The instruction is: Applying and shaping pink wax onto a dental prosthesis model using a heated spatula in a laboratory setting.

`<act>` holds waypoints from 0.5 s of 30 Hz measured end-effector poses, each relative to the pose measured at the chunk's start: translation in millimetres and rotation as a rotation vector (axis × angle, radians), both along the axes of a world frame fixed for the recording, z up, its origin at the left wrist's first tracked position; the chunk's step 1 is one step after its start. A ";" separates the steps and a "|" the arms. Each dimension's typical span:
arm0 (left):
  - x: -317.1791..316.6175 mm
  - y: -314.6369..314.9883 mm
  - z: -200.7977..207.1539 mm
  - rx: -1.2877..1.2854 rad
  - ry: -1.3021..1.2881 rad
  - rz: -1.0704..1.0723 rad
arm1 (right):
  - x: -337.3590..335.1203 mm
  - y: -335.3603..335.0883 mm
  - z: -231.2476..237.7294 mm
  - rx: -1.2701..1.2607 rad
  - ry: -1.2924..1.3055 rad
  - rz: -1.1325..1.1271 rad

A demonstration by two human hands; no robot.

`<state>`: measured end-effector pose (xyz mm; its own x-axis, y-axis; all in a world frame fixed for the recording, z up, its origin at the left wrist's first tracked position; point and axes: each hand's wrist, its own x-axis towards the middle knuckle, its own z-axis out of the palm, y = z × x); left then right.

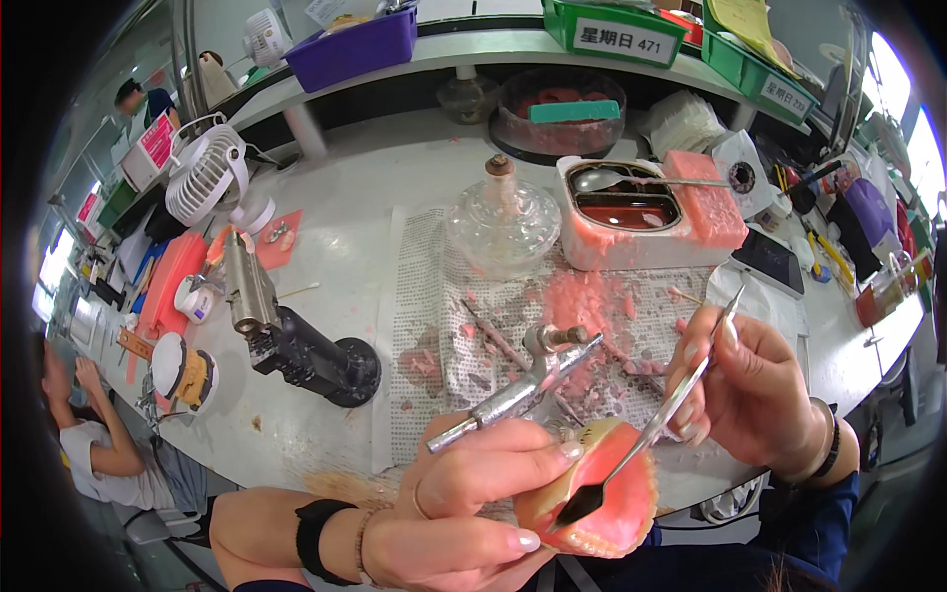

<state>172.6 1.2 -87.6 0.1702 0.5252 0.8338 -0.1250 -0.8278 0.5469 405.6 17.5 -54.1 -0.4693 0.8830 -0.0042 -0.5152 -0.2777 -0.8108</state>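
Observation:
My left hand (469, 493) is closed around a yellowish dental model (574, 459) covered with pink wax (634, 474), held tilted above the front edge of the bench. In my right hand (755, 390) a slim metal wax spatula (676, 397) is pinched between thumb and fingers. Its dark, spoon-shaped tip rests on the pink wax inside the model. Just beyond my left fingers is a silver metal rod with a screw clamp (538, 380); whether it joins the model or touches my hand, I cannot tell. Pink wax crumbs (587, 301) litter the newspaper (419, 306) behind it.
A glass spirit lamp (503, 232) stands beside a two-well wax pot (631, 255) with a spoon (602, 180) across it. A black stand with a metal top (316, 355) is at left, near a white fan (202, 178). A phone (767, 261) lies at right. Another person (113, 459) sits far left.

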 end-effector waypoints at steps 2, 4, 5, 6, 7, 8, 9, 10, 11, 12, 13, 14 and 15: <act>-4.9 1.1 -1.8 0.000 0.043 -0.010 | -0.4 0.2 1.5 -0.033 -0.026 0.041; -7.7 9.0 2.0 0.162 0.190 -0.078 | 2.9 4.0 3.3 -0.072 -0.012 0.002; -7.2 9.1 1.6 0.162 0.188 -0.084 | 9.2 7.6 1.5 -0.073 -0.013 -0.003; -5.4 9.6 1.3 0.169 0.168 -0.083 | 20.7 14.1 -3.5 0.016 -0.051 -0.077; -4.6 9.5 1.2 0.176 0.148 -0.078 | 28.7 20.2 -5.8 0.103 -0.088 -0.148; -4.0 9.4 1.4 0.176 0.150 -0.076 | 32.6 24.9 -4.4 0.146 -0.043 -0.165; -3.9 10.2 1.4 0.180 0.148 -0.078 | 33.6 28.4 -0.8 0.145 -0.043 -0.166; -3.7 10.9 1.3 0.183 0.146 -0.079 | 34.8 30.9 4.5 0.257 -0.128 -0.343; -4.2 11.4 1.7 0.183 0.144 -0.081 | 36.4 34.8 8.7 0.368 -0.214 -0.520; -5.7 11.5 3.2 0.187 0.188 -0.074 | 39.9 38.8 12.6 0.371 -0.220 -0.528; -7.1 11.7 4.5 0.191 0.231 -0.066 | 44.9 43.7 16.7 0.432 -0.283 -0.648; -8.5 11.3 4.8 0.195 0.223 -0.075 | 51.2 48.9 20.8 0.494 -0.347 -0.769; -10.8 11.9 3.1 0.165 0.213 -0.094 | 59.7 52.8 25.5 0.503 -0.371 -0.789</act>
<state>161.8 13.1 -84.5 0.3925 0.3592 0.8467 -0.1024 -0.8978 0.4283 465.4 70.3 -28.6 0.2062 0.8801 0.4276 -0.0953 0.4530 -0.8864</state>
